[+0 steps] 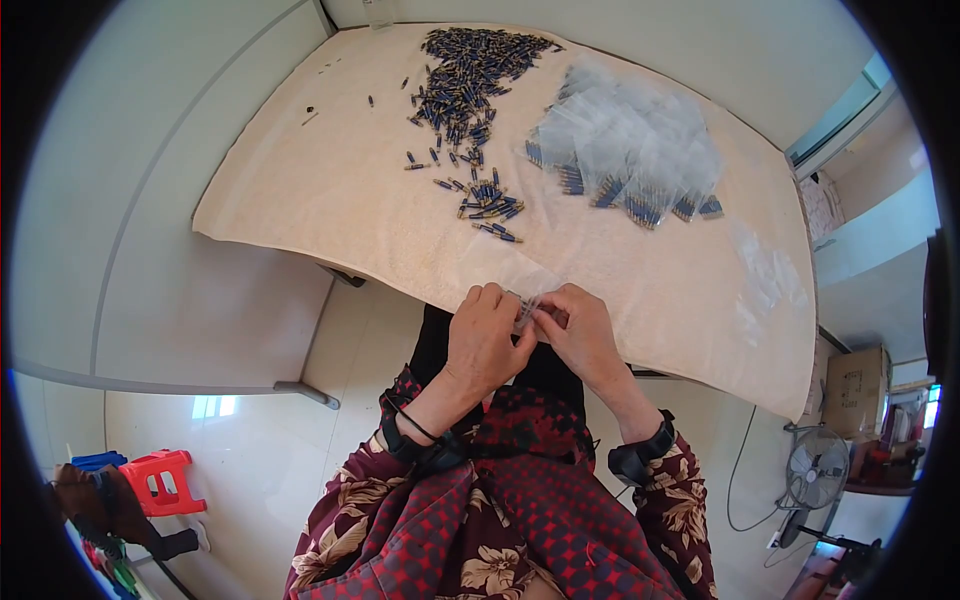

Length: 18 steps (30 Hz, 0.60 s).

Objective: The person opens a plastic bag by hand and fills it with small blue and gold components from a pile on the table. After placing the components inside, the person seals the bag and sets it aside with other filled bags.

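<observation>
At the table's near edge, my left hand (484,335) and my right hand (582,337) pinch a small clear plastic bag (517,268) between them. Their fingertips almost meet at its lower end. Whether anything lies inside the bag at my fingers is hard to make out. Just beyond it is a small cluster of blue pieces with gold-coloured ends (490,203), short and rod-shaped. A larger heap of the same pieces (470,75) spreads towards the far edge. To the right, overlapping clear bags (640,130) hold rows of these pieces.
A cream cloth (320,170) covers the table. Flat clear bags (768,285) lie at its right side. A red plastic stool (163,482) stands on the floor at left. A fan (817,468) and a cardboard box (856,392) are at right.
</observation>
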Available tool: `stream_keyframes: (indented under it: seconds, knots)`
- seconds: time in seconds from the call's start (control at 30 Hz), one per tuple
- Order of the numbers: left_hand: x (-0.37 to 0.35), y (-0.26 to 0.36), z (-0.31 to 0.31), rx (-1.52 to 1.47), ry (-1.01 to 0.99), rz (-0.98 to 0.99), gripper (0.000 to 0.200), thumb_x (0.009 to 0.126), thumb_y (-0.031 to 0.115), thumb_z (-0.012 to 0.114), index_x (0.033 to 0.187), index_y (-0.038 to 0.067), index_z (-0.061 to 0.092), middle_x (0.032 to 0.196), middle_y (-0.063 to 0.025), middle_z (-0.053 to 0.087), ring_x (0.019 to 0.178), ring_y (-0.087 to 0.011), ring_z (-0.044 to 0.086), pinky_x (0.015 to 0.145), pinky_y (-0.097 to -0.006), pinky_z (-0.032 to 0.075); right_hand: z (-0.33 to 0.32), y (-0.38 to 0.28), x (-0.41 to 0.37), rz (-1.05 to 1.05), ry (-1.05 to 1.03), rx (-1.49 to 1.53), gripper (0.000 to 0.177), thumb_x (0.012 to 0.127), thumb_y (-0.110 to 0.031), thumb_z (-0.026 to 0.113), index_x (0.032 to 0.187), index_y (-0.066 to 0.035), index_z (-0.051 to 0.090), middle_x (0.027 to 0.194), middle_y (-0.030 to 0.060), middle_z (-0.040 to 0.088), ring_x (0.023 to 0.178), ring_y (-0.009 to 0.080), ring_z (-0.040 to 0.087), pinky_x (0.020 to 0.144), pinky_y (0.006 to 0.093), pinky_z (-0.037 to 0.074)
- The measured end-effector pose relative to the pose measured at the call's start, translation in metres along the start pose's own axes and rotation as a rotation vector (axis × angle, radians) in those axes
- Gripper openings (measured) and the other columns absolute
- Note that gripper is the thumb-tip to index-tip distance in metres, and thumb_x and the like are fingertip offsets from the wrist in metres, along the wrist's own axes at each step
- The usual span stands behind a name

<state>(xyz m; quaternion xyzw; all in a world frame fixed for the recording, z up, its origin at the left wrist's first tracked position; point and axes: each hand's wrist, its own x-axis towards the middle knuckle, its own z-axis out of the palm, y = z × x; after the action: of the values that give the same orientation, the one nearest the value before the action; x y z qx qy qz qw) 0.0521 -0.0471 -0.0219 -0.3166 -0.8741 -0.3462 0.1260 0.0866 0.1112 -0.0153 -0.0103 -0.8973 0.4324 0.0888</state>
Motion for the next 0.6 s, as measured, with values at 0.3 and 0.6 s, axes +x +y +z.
stream_keyframes:
  seconds: [0.3,0.6]
  knots:
    - [-0.002,0.000,-0.002,-0.107,-0.009,-0.016,0.013,0.070,0.004,0.065,0.080,0.003,0.056,0.083,-0.0125,0.051,0.079,-0.0321,0.053,0.067,-0.0410,0.045,0.001,-0.007,-0.001,0.029,-0.004,-0.037,0.014,0.077,-0.014,0.072,0.089,-0.008,0.070,0.079,0.0075,0.063,0.070,0.0257,0.064,0.062,0.0349,0.049]
    - [-0.002,-0.003,-0.005,-0.095,-0.009,0.082,0.011,0.073,0.000,0.062,0.081,0.004,0.057,0.085,-0.0108,0.052,0.083,-0.0310,0.051,0.071,-0.0412,0.040,0.006,-0.011,-0.002,0.052,0.032,-0.054,0.014,0.077,-0.014,0.073,0.090,-0.010,0.071,0.076,0.0057,0.063,0.071,0.0242,0.065,0.062,0.0348,0.050]
